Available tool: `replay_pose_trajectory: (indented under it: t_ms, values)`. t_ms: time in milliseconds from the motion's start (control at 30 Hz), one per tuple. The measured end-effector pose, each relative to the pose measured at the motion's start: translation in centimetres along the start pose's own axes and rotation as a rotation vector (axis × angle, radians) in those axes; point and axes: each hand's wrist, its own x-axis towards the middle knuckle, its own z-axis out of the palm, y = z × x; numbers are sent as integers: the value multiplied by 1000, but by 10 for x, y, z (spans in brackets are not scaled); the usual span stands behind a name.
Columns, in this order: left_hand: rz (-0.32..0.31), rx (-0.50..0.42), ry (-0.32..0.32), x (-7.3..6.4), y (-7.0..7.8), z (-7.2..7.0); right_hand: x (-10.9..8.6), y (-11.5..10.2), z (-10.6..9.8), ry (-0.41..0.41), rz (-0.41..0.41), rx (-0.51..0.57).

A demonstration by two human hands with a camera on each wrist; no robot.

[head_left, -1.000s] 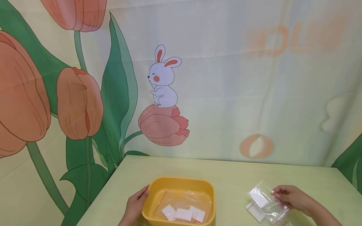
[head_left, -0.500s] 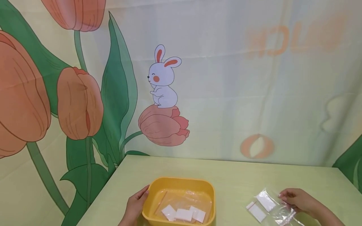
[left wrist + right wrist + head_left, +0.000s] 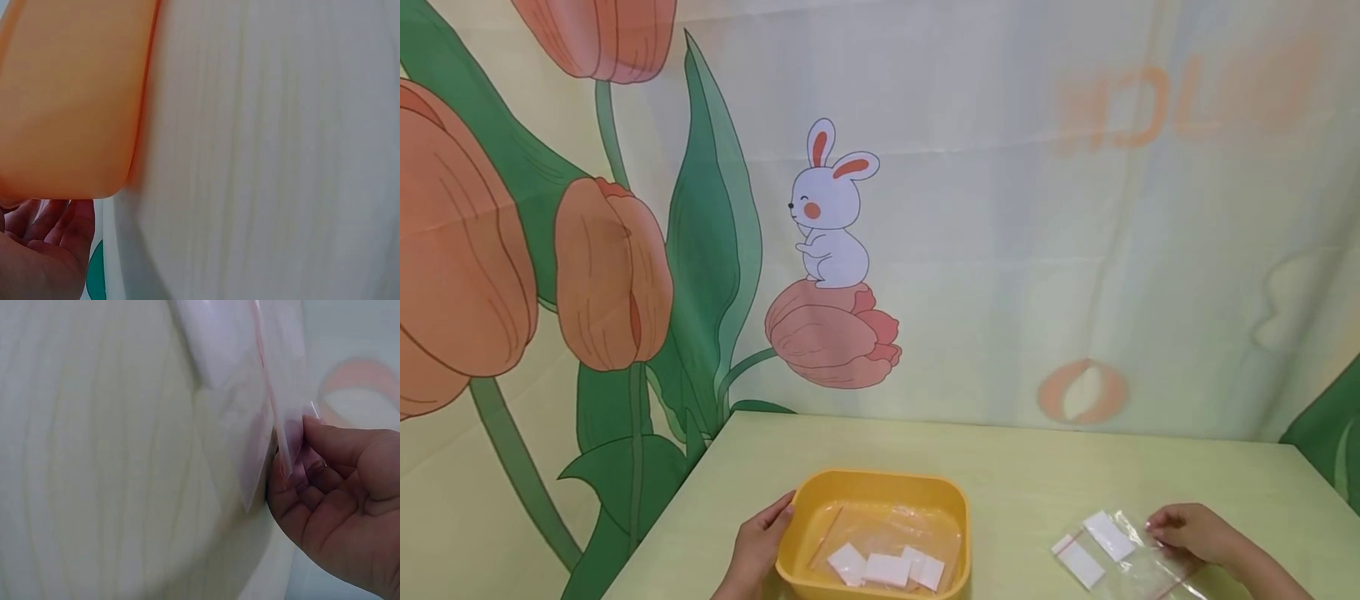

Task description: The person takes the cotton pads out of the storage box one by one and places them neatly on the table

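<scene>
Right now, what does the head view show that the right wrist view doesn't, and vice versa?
Only the head view: the left hand at the yellow bin, the white pieces inside it, and the rabbit on the backdrop.
Only the right wrist view: the palm side of the right hand, with the thumb on one face of the clear bag and fingers on the other.
Both: the right hand, that bag with its reddish line, part of the table, and the orange ring on the backdrop.

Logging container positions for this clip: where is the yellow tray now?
In the head view, the yellow tray is at bottom centre, the left hand touching its left side, clear bags apart to its right.
</scene>
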Motion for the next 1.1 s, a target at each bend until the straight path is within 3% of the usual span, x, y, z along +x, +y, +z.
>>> replay_pose_trajectory:
  t_ms: [200,433,733,1100]
  values:
    - [9,-3,-3,0,-3,0,-1,2,4,27,-51,-54]
    - [31,0,-12,0,-5,-2,-4,2,6,44,-174,-135]
    - [19,3,-1,2,-4,-2,0,-1,13,79,-121,-250]
    - [11,3,-3,3,-5,-2,-2,0,16,126,-157,-301]
